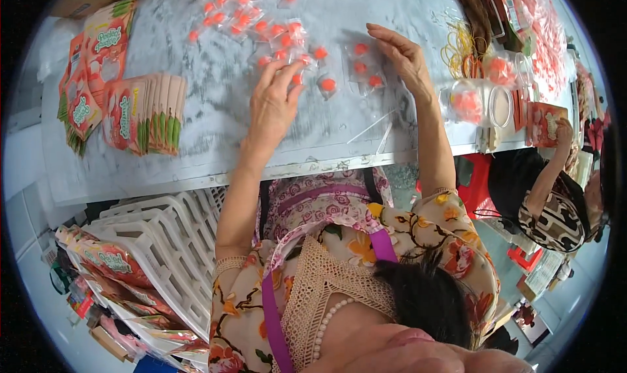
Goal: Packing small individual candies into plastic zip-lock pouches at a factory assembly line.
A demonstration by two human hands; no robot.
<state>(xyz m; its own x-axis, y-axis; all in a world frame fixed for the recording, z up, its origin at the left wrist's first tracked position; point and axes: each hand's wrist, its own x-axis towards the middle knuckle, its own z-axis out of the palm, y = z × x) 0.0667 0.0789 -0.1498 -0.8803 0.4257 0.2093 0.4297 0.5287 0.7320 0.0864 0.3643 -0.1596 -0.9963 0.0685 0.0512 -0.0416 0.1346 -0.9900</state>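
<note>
Many small orange-red candies in clear wrappers (277, 30) lie scattered over the pale table. My left hand (271, 102) reaches into their near edge, thumb and fingers closing around one wrapped candy (297, 80). A single candy (328, 85) lies just right of those fingertips. My right hand (406, 61) rests on its side with fingers stretched out, holding nothing. Beside its palm is a small group of three wrapped candies (360, 66), apart from the larger spread.
Printed red pouches (124, 115) stand in rows on the table's left. Yellow rubber bands (460, 46) and a clear round container of candies (466, 103) are at the right. White plastic crates (157, 242) stand below left. Another person's hand (563, 132) holds a pouch at far right.
</note>
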